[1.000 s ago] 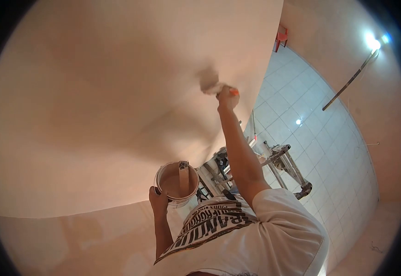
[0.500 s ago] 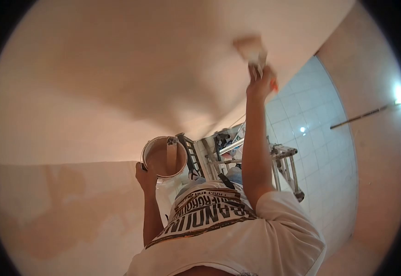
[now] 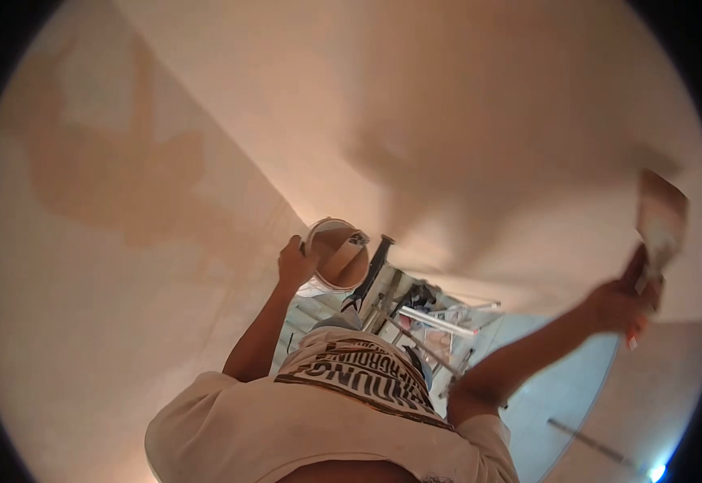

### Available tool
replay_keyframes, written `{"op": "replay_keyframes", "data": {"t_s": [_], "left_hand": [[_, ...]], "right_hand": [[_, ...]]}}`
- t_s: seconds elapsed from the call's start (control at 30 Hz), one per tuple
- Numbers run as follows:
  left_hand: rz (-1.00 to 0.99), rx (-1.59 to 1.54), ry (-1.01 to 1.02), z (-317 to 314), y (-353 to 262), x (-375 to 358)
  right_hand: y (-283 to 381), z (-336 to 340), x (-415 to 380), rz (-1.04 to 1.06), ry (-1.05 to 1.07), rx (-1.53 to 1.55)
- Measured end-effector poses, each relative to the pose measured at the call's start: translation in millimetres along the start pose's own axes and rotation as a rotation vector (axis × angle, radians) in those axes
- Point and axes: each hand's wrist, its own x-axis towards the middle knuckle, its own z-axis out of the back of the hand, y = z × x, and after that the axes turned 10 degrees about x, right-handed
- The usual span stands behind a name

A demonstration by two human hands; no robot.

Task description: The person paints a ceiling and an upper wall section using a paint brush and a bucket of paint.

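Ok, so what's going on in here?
A person is working beside a pale surface. Their left hand holds a bucket by its side, with a flat strip leaning inside it. Their right hand is stretched out, gripping a broad-bladed tool, probably a scraper, with the blade pointing up. Whether the blade touches the surface, I can't tell.

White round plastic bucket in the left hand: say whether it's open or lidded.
Open: the bucket has no lid across its mouth; a flat, light-brown strip shows inside.
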Motion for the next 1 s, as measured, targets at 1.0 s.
{"op": "replay_keyframes", "data": {"t_s": [1.0], "left_hand": [[0.147,-0.229,-0.065,-66.5,53.8,-8.8]], "right_hand": [[-30.3,-41.7,-246.4,-1.114,0.859,0.463]]}}
